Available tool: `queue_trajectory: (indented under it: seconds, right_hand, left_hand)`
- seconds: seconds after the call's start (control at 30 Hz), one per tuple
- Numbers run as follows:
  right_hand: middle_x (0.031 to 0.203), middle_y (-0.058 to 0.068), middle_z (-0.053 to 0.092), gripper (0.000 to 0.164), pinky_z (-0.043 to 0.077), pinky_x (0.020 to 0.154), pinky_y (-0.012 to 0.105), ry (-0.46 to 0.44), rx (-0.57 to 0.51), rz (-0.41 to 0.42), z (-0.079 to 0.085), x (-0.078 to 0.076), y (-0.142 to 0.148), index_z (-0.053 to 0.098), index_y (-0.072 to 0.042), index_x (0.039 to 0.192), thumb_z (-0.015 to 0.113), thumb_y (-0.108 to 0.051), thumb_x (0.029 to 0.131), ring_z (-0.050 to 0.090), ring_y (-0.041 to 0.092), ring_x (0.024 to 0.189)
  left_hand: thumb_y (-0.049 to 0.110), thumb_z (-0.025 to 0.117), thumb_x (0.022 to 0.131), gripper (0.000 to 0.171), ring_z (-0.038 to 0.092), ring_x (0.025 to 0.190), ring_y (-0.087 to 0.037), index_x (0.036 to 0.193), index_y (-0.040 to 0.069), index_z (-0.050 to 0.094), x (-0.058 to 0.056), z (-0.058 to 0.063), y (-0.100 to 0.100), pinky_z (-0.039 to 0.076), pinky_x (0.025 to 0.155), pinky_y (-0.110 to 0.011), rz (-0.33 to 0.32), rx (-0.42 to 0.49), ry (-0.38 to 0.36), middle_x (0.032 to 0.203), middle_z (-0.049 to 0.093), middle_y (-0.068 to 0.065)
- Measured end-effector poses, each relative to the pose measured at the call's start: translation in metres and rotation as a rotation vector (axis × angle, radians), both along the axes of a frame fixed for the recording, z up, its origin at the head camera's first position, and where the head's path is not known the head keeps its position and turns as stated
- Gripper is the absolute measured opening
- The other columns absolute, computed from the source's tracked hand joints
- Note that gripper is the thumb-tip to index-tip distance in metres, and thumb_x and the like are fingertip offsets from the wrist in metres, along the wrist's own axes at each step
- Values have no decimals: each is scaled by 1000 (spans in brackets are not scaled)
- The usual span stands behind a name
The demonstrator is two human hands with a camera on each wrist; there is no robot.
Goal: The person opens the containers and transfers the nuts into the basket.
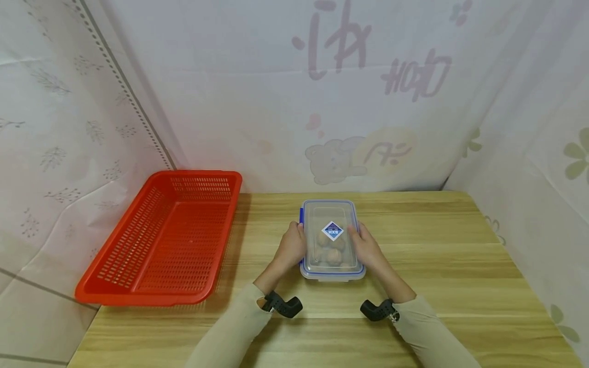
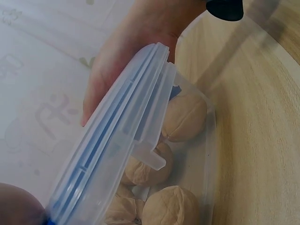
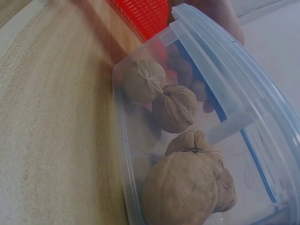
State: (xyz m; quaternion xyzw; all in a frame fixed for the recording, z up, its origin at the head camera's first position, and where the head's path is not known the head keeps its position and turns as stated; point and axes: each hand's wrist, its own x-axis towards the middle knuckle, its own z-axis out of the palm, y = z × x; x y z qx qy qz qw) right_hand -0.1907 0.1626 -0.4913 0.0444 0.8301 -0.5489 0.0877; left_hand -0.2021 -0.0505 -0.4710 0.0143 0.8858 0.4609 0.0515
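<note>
A clear plastic food container (image 1: 329,217) with a blue-edged lid sits on the table, a blue and white diamond label on top. Several walnuts (image 2: 171,206) lie inside, gathered toward the near end; the right wrist view shows more walnuts (image 3: 178,187) through the wall. My left hand (image 1: 293,245) grips the container's left side, and its fingertips show through the plastic in the right wrist view. On the opposite side my right hand (image 1: 365,248) holds the edge, thumb over the lid rim. The lid is on; whether every latch is fastened cannot be told.
To the left stands a red plastic basket (image 1: 184,301) with slotted walls, its inside floor visible. The wood-grain table (image 1: 437,245) extends right of the container. Printed white curtains (image 1: 257,102) hang behind and at both sides.
</note>
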Motion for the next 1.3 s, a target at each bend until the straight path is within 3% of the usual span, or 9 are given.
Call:
queue_trajectory:
  seconds: [0.43, 0.6, 0.8, 1.07, 1.17, 1.3]
  right_hand:
    - [158, 30, 33, 64, 31, 113, 65, 1, 24, 5, -2, 0, 0, 22, -3, 160, 31, -45, 111, 33, 50, 143]
    - [155, 31, 36, 64, 32, 113, 65, 14, 47, 7, -2, -1, 1, 24, -2, 159, 30, -44, 111, 37, 50, 140]
    - [154, 31, 38, 63, 34, 111, 65, 22, 35, 7, 0, -1, 0, 24, -3, 159, 31, -44, 112, 40, 50, 139]
    - [154, 31, 39, 65, 38, 109, 64, 20, 19, 9, 0, -1, -2, 24, -5, 160, 32, -46, 111, 42, 50, 137]
    - [154, 30, 39, 64, 37, 109, 65, 17, 18, 8, -1, -2, -2, 24, -5, 160, 32, -46, 111, 42, 50, 137]
    - [154, 29, 39, 64, 37, 108, 65, 8, 16, 7, -1, -2, 0, 23, -6, 160, 32, -46, 111, 42, 50, 137]
  left_hand:
    - [15, 31, 112, 34, 65, 69, -29, 111, -12, 52, 0, -4, -1, 55, 53, -39, 20, -56, 23, 79, 59, -16]
    - [14, 31, 112, 34, 61, 70, -27, 109, -12, 54, -2, -5, -6, 54, 56, -39, 6, -16, 24, 80, 57, -14]
    - [16, 29, 112, 37, 62, 75, -26, 117, -12, 53, -3, -9, -11, 55, 62, -38, -18, 77, 10, 87, 59, -17]
    - [21, 34, 109, 36, 61, 92, -28, 118, -7, 56, -2, -22, -11, 53, 82, -44, 106, 197, -65, 102, 62, -19]
    - [20, 39, 108, 34, 63, 98, -29, 123, -5, 56, -2, -27, -10, 54, 87, -47, 149, 228, -52, 109, 64, -19]
    - [19, 43, 106, 33, 65, 94, -29, 122, -5, 58, -3, -29, -8, 54, 85, -46, 173, 228, -29, 105, 67, -18]
